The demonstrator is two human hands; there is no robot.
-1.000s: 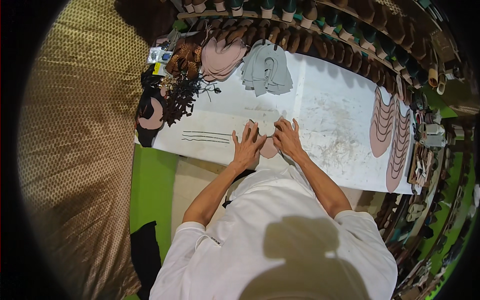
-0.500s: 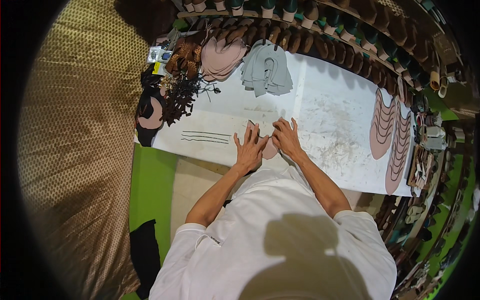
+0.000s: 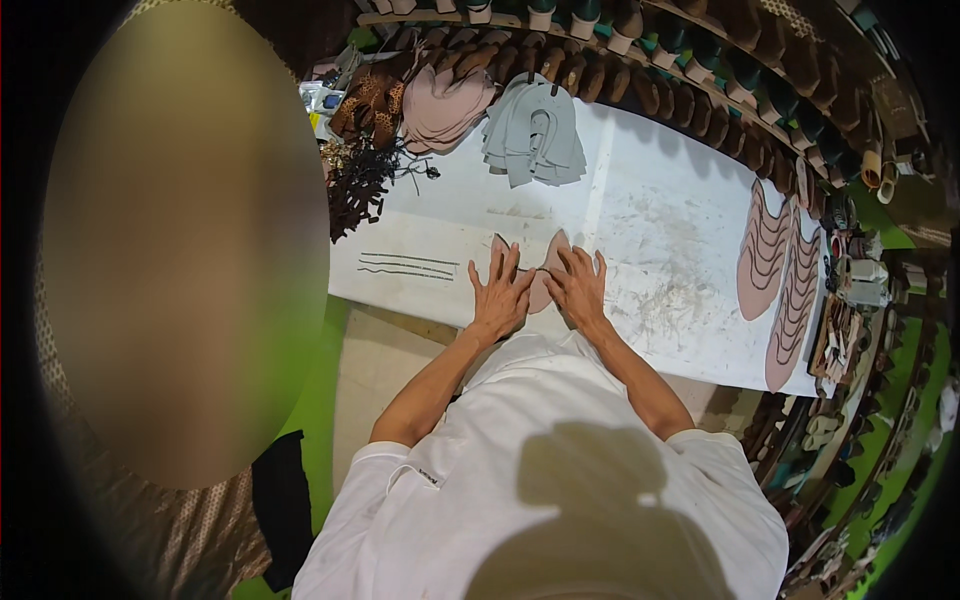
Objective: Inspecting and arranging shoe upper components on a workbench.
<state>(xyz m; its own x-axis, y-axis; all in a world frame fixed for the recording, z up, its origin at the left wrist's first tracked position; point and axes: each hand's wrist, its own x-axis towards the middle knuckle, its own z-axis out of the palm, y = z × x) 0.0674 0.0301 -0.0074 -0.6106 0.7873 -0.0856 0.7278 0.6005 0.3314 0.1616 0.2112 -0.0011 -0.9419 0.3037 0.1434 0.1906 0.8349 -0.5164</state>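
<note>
A pink U-shaped shoe-upper piece point(image 3: 540, 297) with a dark line along its inner edge lies at the near edge of the white table. My left hand point(image 3: 500, 297) rests flat on its left arm with the fingers spread. On its right arm lies my right hand point(image 3: 580, 288), fingers also apart and stretched forward. Both pointed tips of the piece show beyond my fingers, while my palms hide part of its sides. To the left of my left hand, several thin dark strips point(image 3: 410, 263) lie in near-parallel rows.
Overlapping pink upper pieces point(image 3: 765, 255) lie at the table's right. Grey pieces point(image 3: 535, 130) and pink pieces point(image 3: 445, 108) are piled along the back, beside a heap of dark bits point(image 3: 355, 190). Shoe-lined shelves point(image 3: 700, 70) curve behind the table point(image 3: 650, 190). A blurred patch hides the far left.
My right hand has shifted slightly right and flattened, and the right tip of the pink piece now shows. My left hand has barely moved. The blurred patch has appeared on the left.
</note>
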